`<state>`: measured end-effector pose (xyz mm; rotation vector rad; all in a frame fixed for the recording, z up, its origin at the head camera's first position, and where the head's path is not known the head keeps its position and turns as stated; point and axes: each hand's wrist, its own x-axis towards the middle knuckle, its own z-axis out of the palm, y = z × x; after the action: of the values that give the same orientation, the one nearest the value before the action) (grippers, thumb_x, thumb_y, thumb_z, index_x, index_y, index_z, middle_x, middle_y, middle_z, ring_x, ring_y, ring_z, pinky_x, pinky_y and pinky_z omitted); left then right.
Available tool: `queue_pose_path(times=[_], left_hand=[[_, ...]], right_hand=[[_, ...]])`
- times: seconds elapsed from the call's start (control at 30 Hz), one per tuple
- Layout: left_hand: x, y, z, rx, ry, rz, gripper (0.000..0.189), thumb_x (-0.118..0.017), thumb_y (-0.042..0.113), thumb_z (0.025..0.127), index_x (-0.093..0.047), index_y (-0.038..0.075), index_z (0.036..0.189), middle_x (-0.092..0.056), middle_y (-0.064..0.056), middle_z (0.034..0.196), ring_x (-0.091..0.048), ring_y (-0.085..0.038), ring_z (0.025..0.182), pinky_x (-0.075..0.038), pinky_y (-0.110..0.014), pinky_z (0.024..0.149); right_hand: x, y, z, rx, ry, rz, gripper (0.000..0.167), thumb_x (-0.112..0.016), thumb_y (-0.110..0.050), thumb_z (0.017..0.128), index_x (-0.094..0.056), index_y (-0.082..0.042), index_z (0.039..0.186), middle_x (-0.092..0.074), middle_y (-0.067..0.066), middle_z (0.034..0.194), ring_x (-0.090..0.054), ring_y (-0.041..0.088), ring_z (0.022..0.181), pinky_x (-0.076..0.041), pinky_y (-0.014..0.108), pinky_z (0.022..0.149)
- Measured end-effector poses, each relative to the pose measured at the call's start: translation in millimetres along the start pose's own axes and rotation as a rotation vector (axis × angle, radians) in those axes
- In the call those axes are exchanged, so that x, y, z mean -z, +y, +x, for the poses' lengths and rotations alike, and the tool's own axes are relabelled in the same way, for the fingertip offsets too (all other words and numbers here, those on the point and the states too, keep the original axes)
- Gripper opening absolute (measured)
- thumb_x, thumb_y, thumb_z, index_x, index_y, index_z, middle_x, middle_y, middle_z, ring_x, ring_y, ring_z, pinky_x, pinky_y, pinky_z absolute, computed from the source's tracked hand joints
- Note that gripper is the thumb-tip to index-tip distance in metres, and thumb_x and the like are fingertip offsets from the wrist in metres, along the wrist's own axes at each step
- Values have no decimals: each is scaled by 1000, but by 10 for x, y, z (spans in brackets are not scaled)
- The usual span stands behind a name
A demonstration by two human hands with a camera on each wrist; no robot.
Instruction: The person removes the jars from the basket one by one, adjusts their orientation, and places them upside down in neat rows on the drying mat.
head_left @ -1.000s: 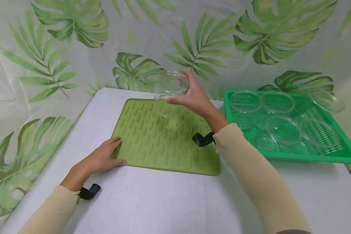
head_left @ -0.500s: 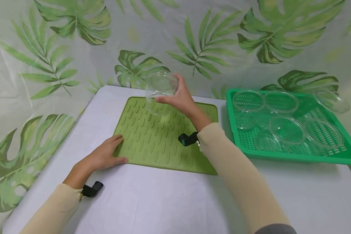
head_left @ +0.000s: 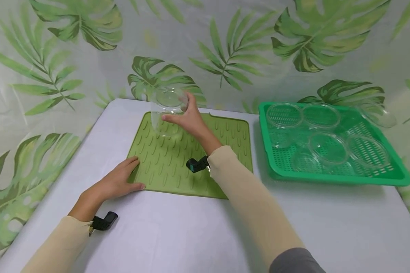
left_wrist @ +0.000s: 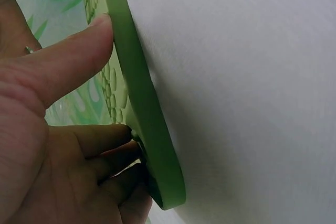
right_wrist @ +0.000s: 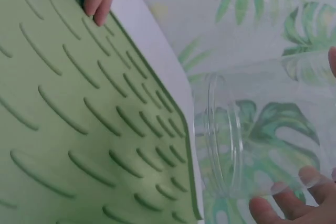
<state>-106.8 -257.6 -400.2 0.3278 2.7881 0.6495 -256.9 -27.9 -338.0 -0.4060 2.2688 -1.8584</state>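
A clear plastic jar (head_left: 158, 115) is gripped from its right side by my right hand (head_left: 188, 118), thumb in front and fingers behind. It hangs over the back left part of the green ridged mat (head_left: 177, 163). In the right wrist view the ringed end of the jar (right_wrist: 226, 135) points down at mat level, near the mat's edge. My left hand (head_left: 117, 181) rests at the mat's front left corner. In the left wrist view its thumb (left_wrist: 86, 51) touches the front edge, and the other fingers (left_wrist: 105, 140) lie against the side edge.
A green plastic basket (head_left: 328, 176) stands right of the mat and contains several clear jars (head_left: 328, 148). One jar (head_left: 379, 115) leans out over its back right rim. Behind the white table (head_left: 177, 235) hangs a leaf-print cloth (head_left: 208, 30).
My right hand has carried the jar leftward over the mat, from the middle toward the back left corner. The left hand has stayed at the front left corner.
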Motion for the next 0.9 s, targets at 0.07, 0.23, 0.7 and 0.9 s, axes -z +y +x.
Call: queue_pose_path(times=[0.07, 0.23, 0.7, 0.9], left_hand=[[4, 7, 8, -2, -1, 0, 87, -74, 31, 88, -31, -15, 147, -24, -33, 157, -23, -54, 144, -27, -65, 116], [-6, -1, -35, 24, -1, 4, 86, -74, 30, 88, -31, -15, 147, -24, -33, 157, -24, -54, 143, -27, -67, 115], [-30, 10, -19, -6, 2, -7, 85, -73, 31, 89, -31, -14, 148, -24, -32, 158, -24, -53, 144, -27, -66, 115], [-34, -4, -23, -4, 6, -14, 85, -73, 31, 89, -31, -13, 148, -24, -31, 158, -23, -53, 145, -27, -66, 115]], right_hand=[[-30, 6, 16, 0, 3, -7, 109, -84, -32, 80, -9, -27, 159, -26, 6, 164, -33, 31, 147, -42, 49, 114], [-106, 36, 80, 1, -23, -20, 107, -82, -40, 80, -9, -35, 159, -24, 10, 164, -31, 28, 150, -41, 49, 115], [-61, 150, 123, -32, -54, -16, 103, -79, -42, 83, -10, -31, 160, -28, 3, 163, -29, 24, 152, -40, 48, 117], [-146, 154, 181, -20, -60, -36, 103, -78, -41, 84, -9, -28, 160, -27, 6, 164, -29, 24, 152, -40, 49, 117]])
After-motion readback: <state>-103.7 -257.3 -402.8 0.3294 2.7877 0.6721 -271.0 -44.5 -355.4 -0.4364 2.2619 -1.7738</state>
